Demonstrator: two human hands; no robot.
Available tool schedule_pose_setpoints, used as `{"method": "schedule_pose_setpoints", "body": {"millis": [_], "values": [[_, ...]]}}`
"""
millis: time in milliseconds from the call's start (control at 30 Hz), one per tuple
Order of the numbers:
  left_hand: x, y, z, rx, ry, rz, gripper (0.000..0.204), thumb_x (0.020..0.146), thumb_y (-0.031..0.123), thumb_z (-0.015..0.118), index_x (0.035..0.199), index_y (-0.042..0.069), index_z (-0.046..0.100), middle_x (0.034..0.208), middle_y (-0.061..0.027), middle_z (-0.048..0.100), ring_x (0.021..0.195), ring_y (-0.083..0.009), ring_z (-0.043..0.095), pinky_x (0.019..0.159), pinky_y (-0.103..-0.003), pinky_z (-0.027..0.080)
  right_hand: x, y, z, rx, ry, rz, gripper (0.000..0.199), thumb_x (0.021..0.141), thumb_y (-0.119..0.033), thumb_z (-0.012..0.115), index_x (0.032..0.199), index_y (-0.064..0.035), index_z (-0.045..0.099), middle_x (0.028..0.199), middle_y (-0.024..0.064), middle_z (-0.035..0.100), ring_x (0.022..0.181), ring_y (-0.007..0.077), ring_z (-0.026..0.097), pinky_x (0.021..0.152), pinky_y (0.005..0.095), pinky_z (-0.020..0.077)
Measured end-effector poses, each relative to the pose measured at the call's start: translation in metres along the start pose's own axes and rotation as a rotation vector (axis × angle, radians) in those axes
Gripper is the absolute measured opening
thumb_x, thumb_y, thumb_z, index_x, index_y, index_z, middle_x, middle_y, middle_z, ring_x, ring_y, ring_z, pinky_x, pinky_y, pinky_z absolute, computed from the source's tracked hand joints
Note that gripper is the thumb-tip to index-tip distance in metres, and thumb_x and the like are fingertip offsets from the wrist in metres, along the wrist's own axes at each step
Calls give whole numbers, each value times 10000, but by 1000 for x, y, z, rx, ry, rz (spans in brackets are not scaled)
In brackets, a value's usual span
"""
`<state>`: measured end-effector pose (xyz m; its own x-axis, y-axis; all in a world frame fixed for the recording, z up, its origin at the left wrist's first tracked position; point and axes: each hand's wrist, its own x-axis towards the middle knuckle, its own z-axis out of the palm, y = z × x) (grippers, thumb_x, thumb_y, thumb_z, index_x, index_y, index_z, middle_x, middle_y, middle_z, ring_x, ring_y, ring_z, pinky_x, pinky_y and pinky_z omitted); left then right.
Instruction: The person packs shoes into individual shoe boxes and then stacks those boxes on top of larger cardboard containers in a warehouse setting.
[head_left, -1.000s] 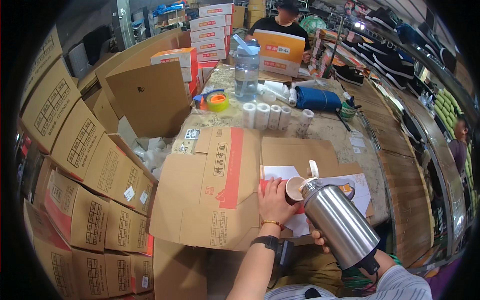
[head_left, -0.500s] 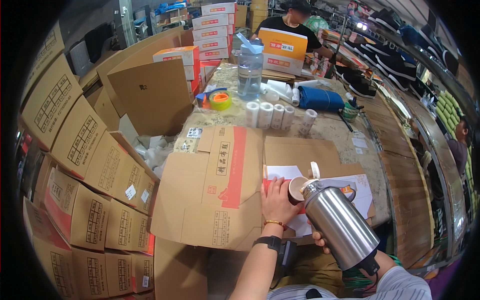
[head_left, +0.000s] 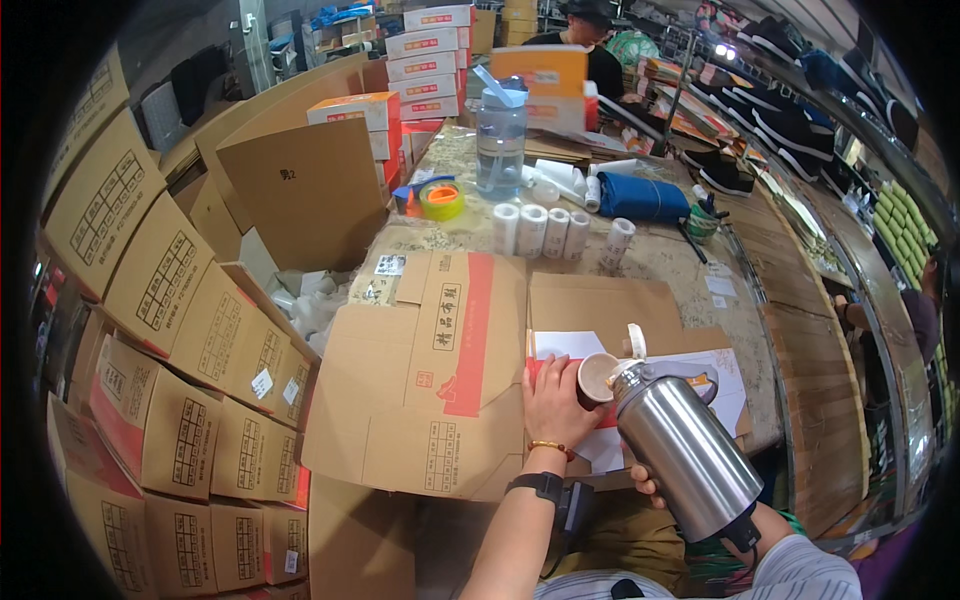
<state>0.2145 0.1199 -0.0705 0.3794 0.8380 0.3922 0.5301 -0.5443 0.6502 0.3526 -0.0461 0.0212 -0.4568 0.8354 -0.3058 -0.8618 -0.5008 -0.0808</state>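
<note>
Head view: tilted steel flask (head_left: 680, 455) in right hand's (head_left: 650, 487) grip, left hand (head_left: 555, 400) clasping paper cup (head_left: 597, 378).

Cluttered stockroom table (head_left: 660, 262), stacked cartons (head_left: 150, 300)

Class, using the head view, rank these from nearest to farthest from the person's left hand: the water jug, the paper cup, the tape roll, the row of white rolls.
1. Paper cup: touching the left hand, on its right.
2. White rolls: mid-table, beyond the flattened cardboard.
3. Tape roll: farther back, to the left.
4. Water jug: farthest, at the table's back.
</note>
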Motion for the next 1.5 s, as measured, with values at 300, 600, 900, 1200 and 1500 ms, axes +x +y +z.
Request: {"method": "schedule_pose_setpoints", "body": {"millis": [300, 600, 900, 1200, 1500], "values": [[0, -1, -1, 19, -5, 4, 698, 584, 402, 820, 1187, 146, 578, 1300, -72, 535, 1299, -242, 426, 1133, -507, 205, -3, -1, -14, 51, -96, 30, 923, 827, -664, 531, 1452, -39, 264, 1170, 303, 485, 1065, 418, 563, 893, 501, 515], [2, 2, 0, 37, -13, 5, 716, 577, 407, 817, 1198, 150, 570, 1290, -67, 534, 1298, -235, 423, 1128, -515, 208, -3, -2, -24, 7, -129, 8, 1049, 716, -726, 630, 1448, -57, 287, 1197, 320, 481, 1097, 443, 562, 909, 530, 503], [0, -2, 2, 68, 4, 16, 652, 619, 337, 795, 1203, 153, 569, 1283, -45, 531, 1298, -229, 421, 1132, -503, 206, 15, -29, -62, -437, 13, -104, 1002, 623, -522, 774, 1395, -16, 386, 1268, 202, 542, 1156, 338, 553, 992, 439, 451], [-1, -7, 10, 123, 33, 53, 623, 638, 348, 776, 1186, 123, 581, 1278, -46, 533, 1290, -229, 426, 1139, -479, 196, 27, -31, -40, -1282, 67, -552, 899, 715, -240, 821, 1445, -54, 329, 1422, 116, 448, 1293, 234, 458, 1082, 369, 373], [1, 4, -1, 46, 20, 32, 685, 603, 414, 800, 1178, 114, 581, 1257, -57, 560, 1270, -245, 449, 1111, -511, 238, -8, -93, -67, -1491, 458, -1167, 1072, 621, -201, 889, 1441, -40, 218, 1358, 96, 437, 1237, 227, 452, 1042, 366, 379]]}}
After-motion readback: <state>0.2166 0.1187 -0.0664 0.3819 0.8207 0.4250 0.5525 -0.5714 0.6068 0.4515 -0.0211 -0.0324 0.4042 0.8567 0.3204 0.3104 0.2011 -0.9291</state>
